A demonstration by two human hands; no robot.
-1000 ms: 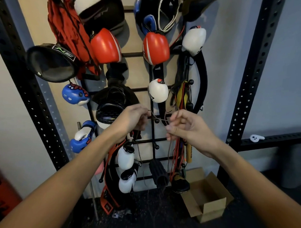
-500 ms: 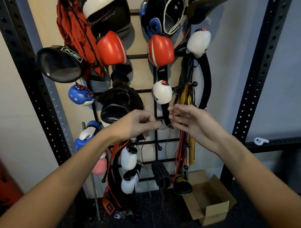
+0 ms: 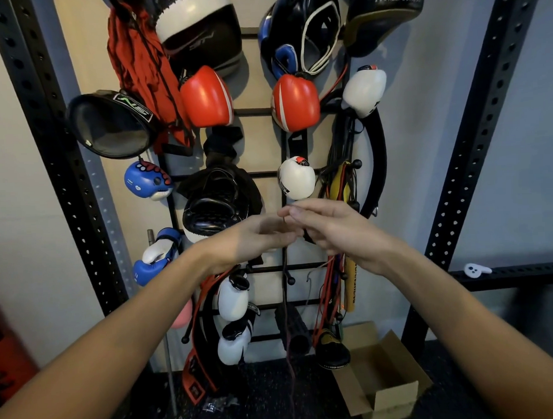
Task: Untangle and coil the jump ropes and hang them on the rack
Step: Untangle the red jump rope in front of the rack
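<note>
Both hands meet in front of the wire rack (image 3: pixel 259 111), the left hand (image 3: pixel 254 238) and right hand (image 3: pixel 329 229) touching at the fingertips, where a thin dark rope (image 3: pixel 286 303) is pinched and hangs straight down below the grip. Blur hides which fingers close on it. Just above the grip hangs a white glove (image 3: pixel 296 182); right of it, a bundle of ropes (image 3: pixel 338 188). Below and to the right, an open cardboard box (image 3: pixel 387 378) sits on the floor.

dim, even indoor light; soft shadows fall on the wall behind the hanging gear. the left hand (image 3: pixel 254 238) is smeared with motion blur. wide-angle distortion bows the black uprights (image 3: pixel 482 133) at the edges.
</note>
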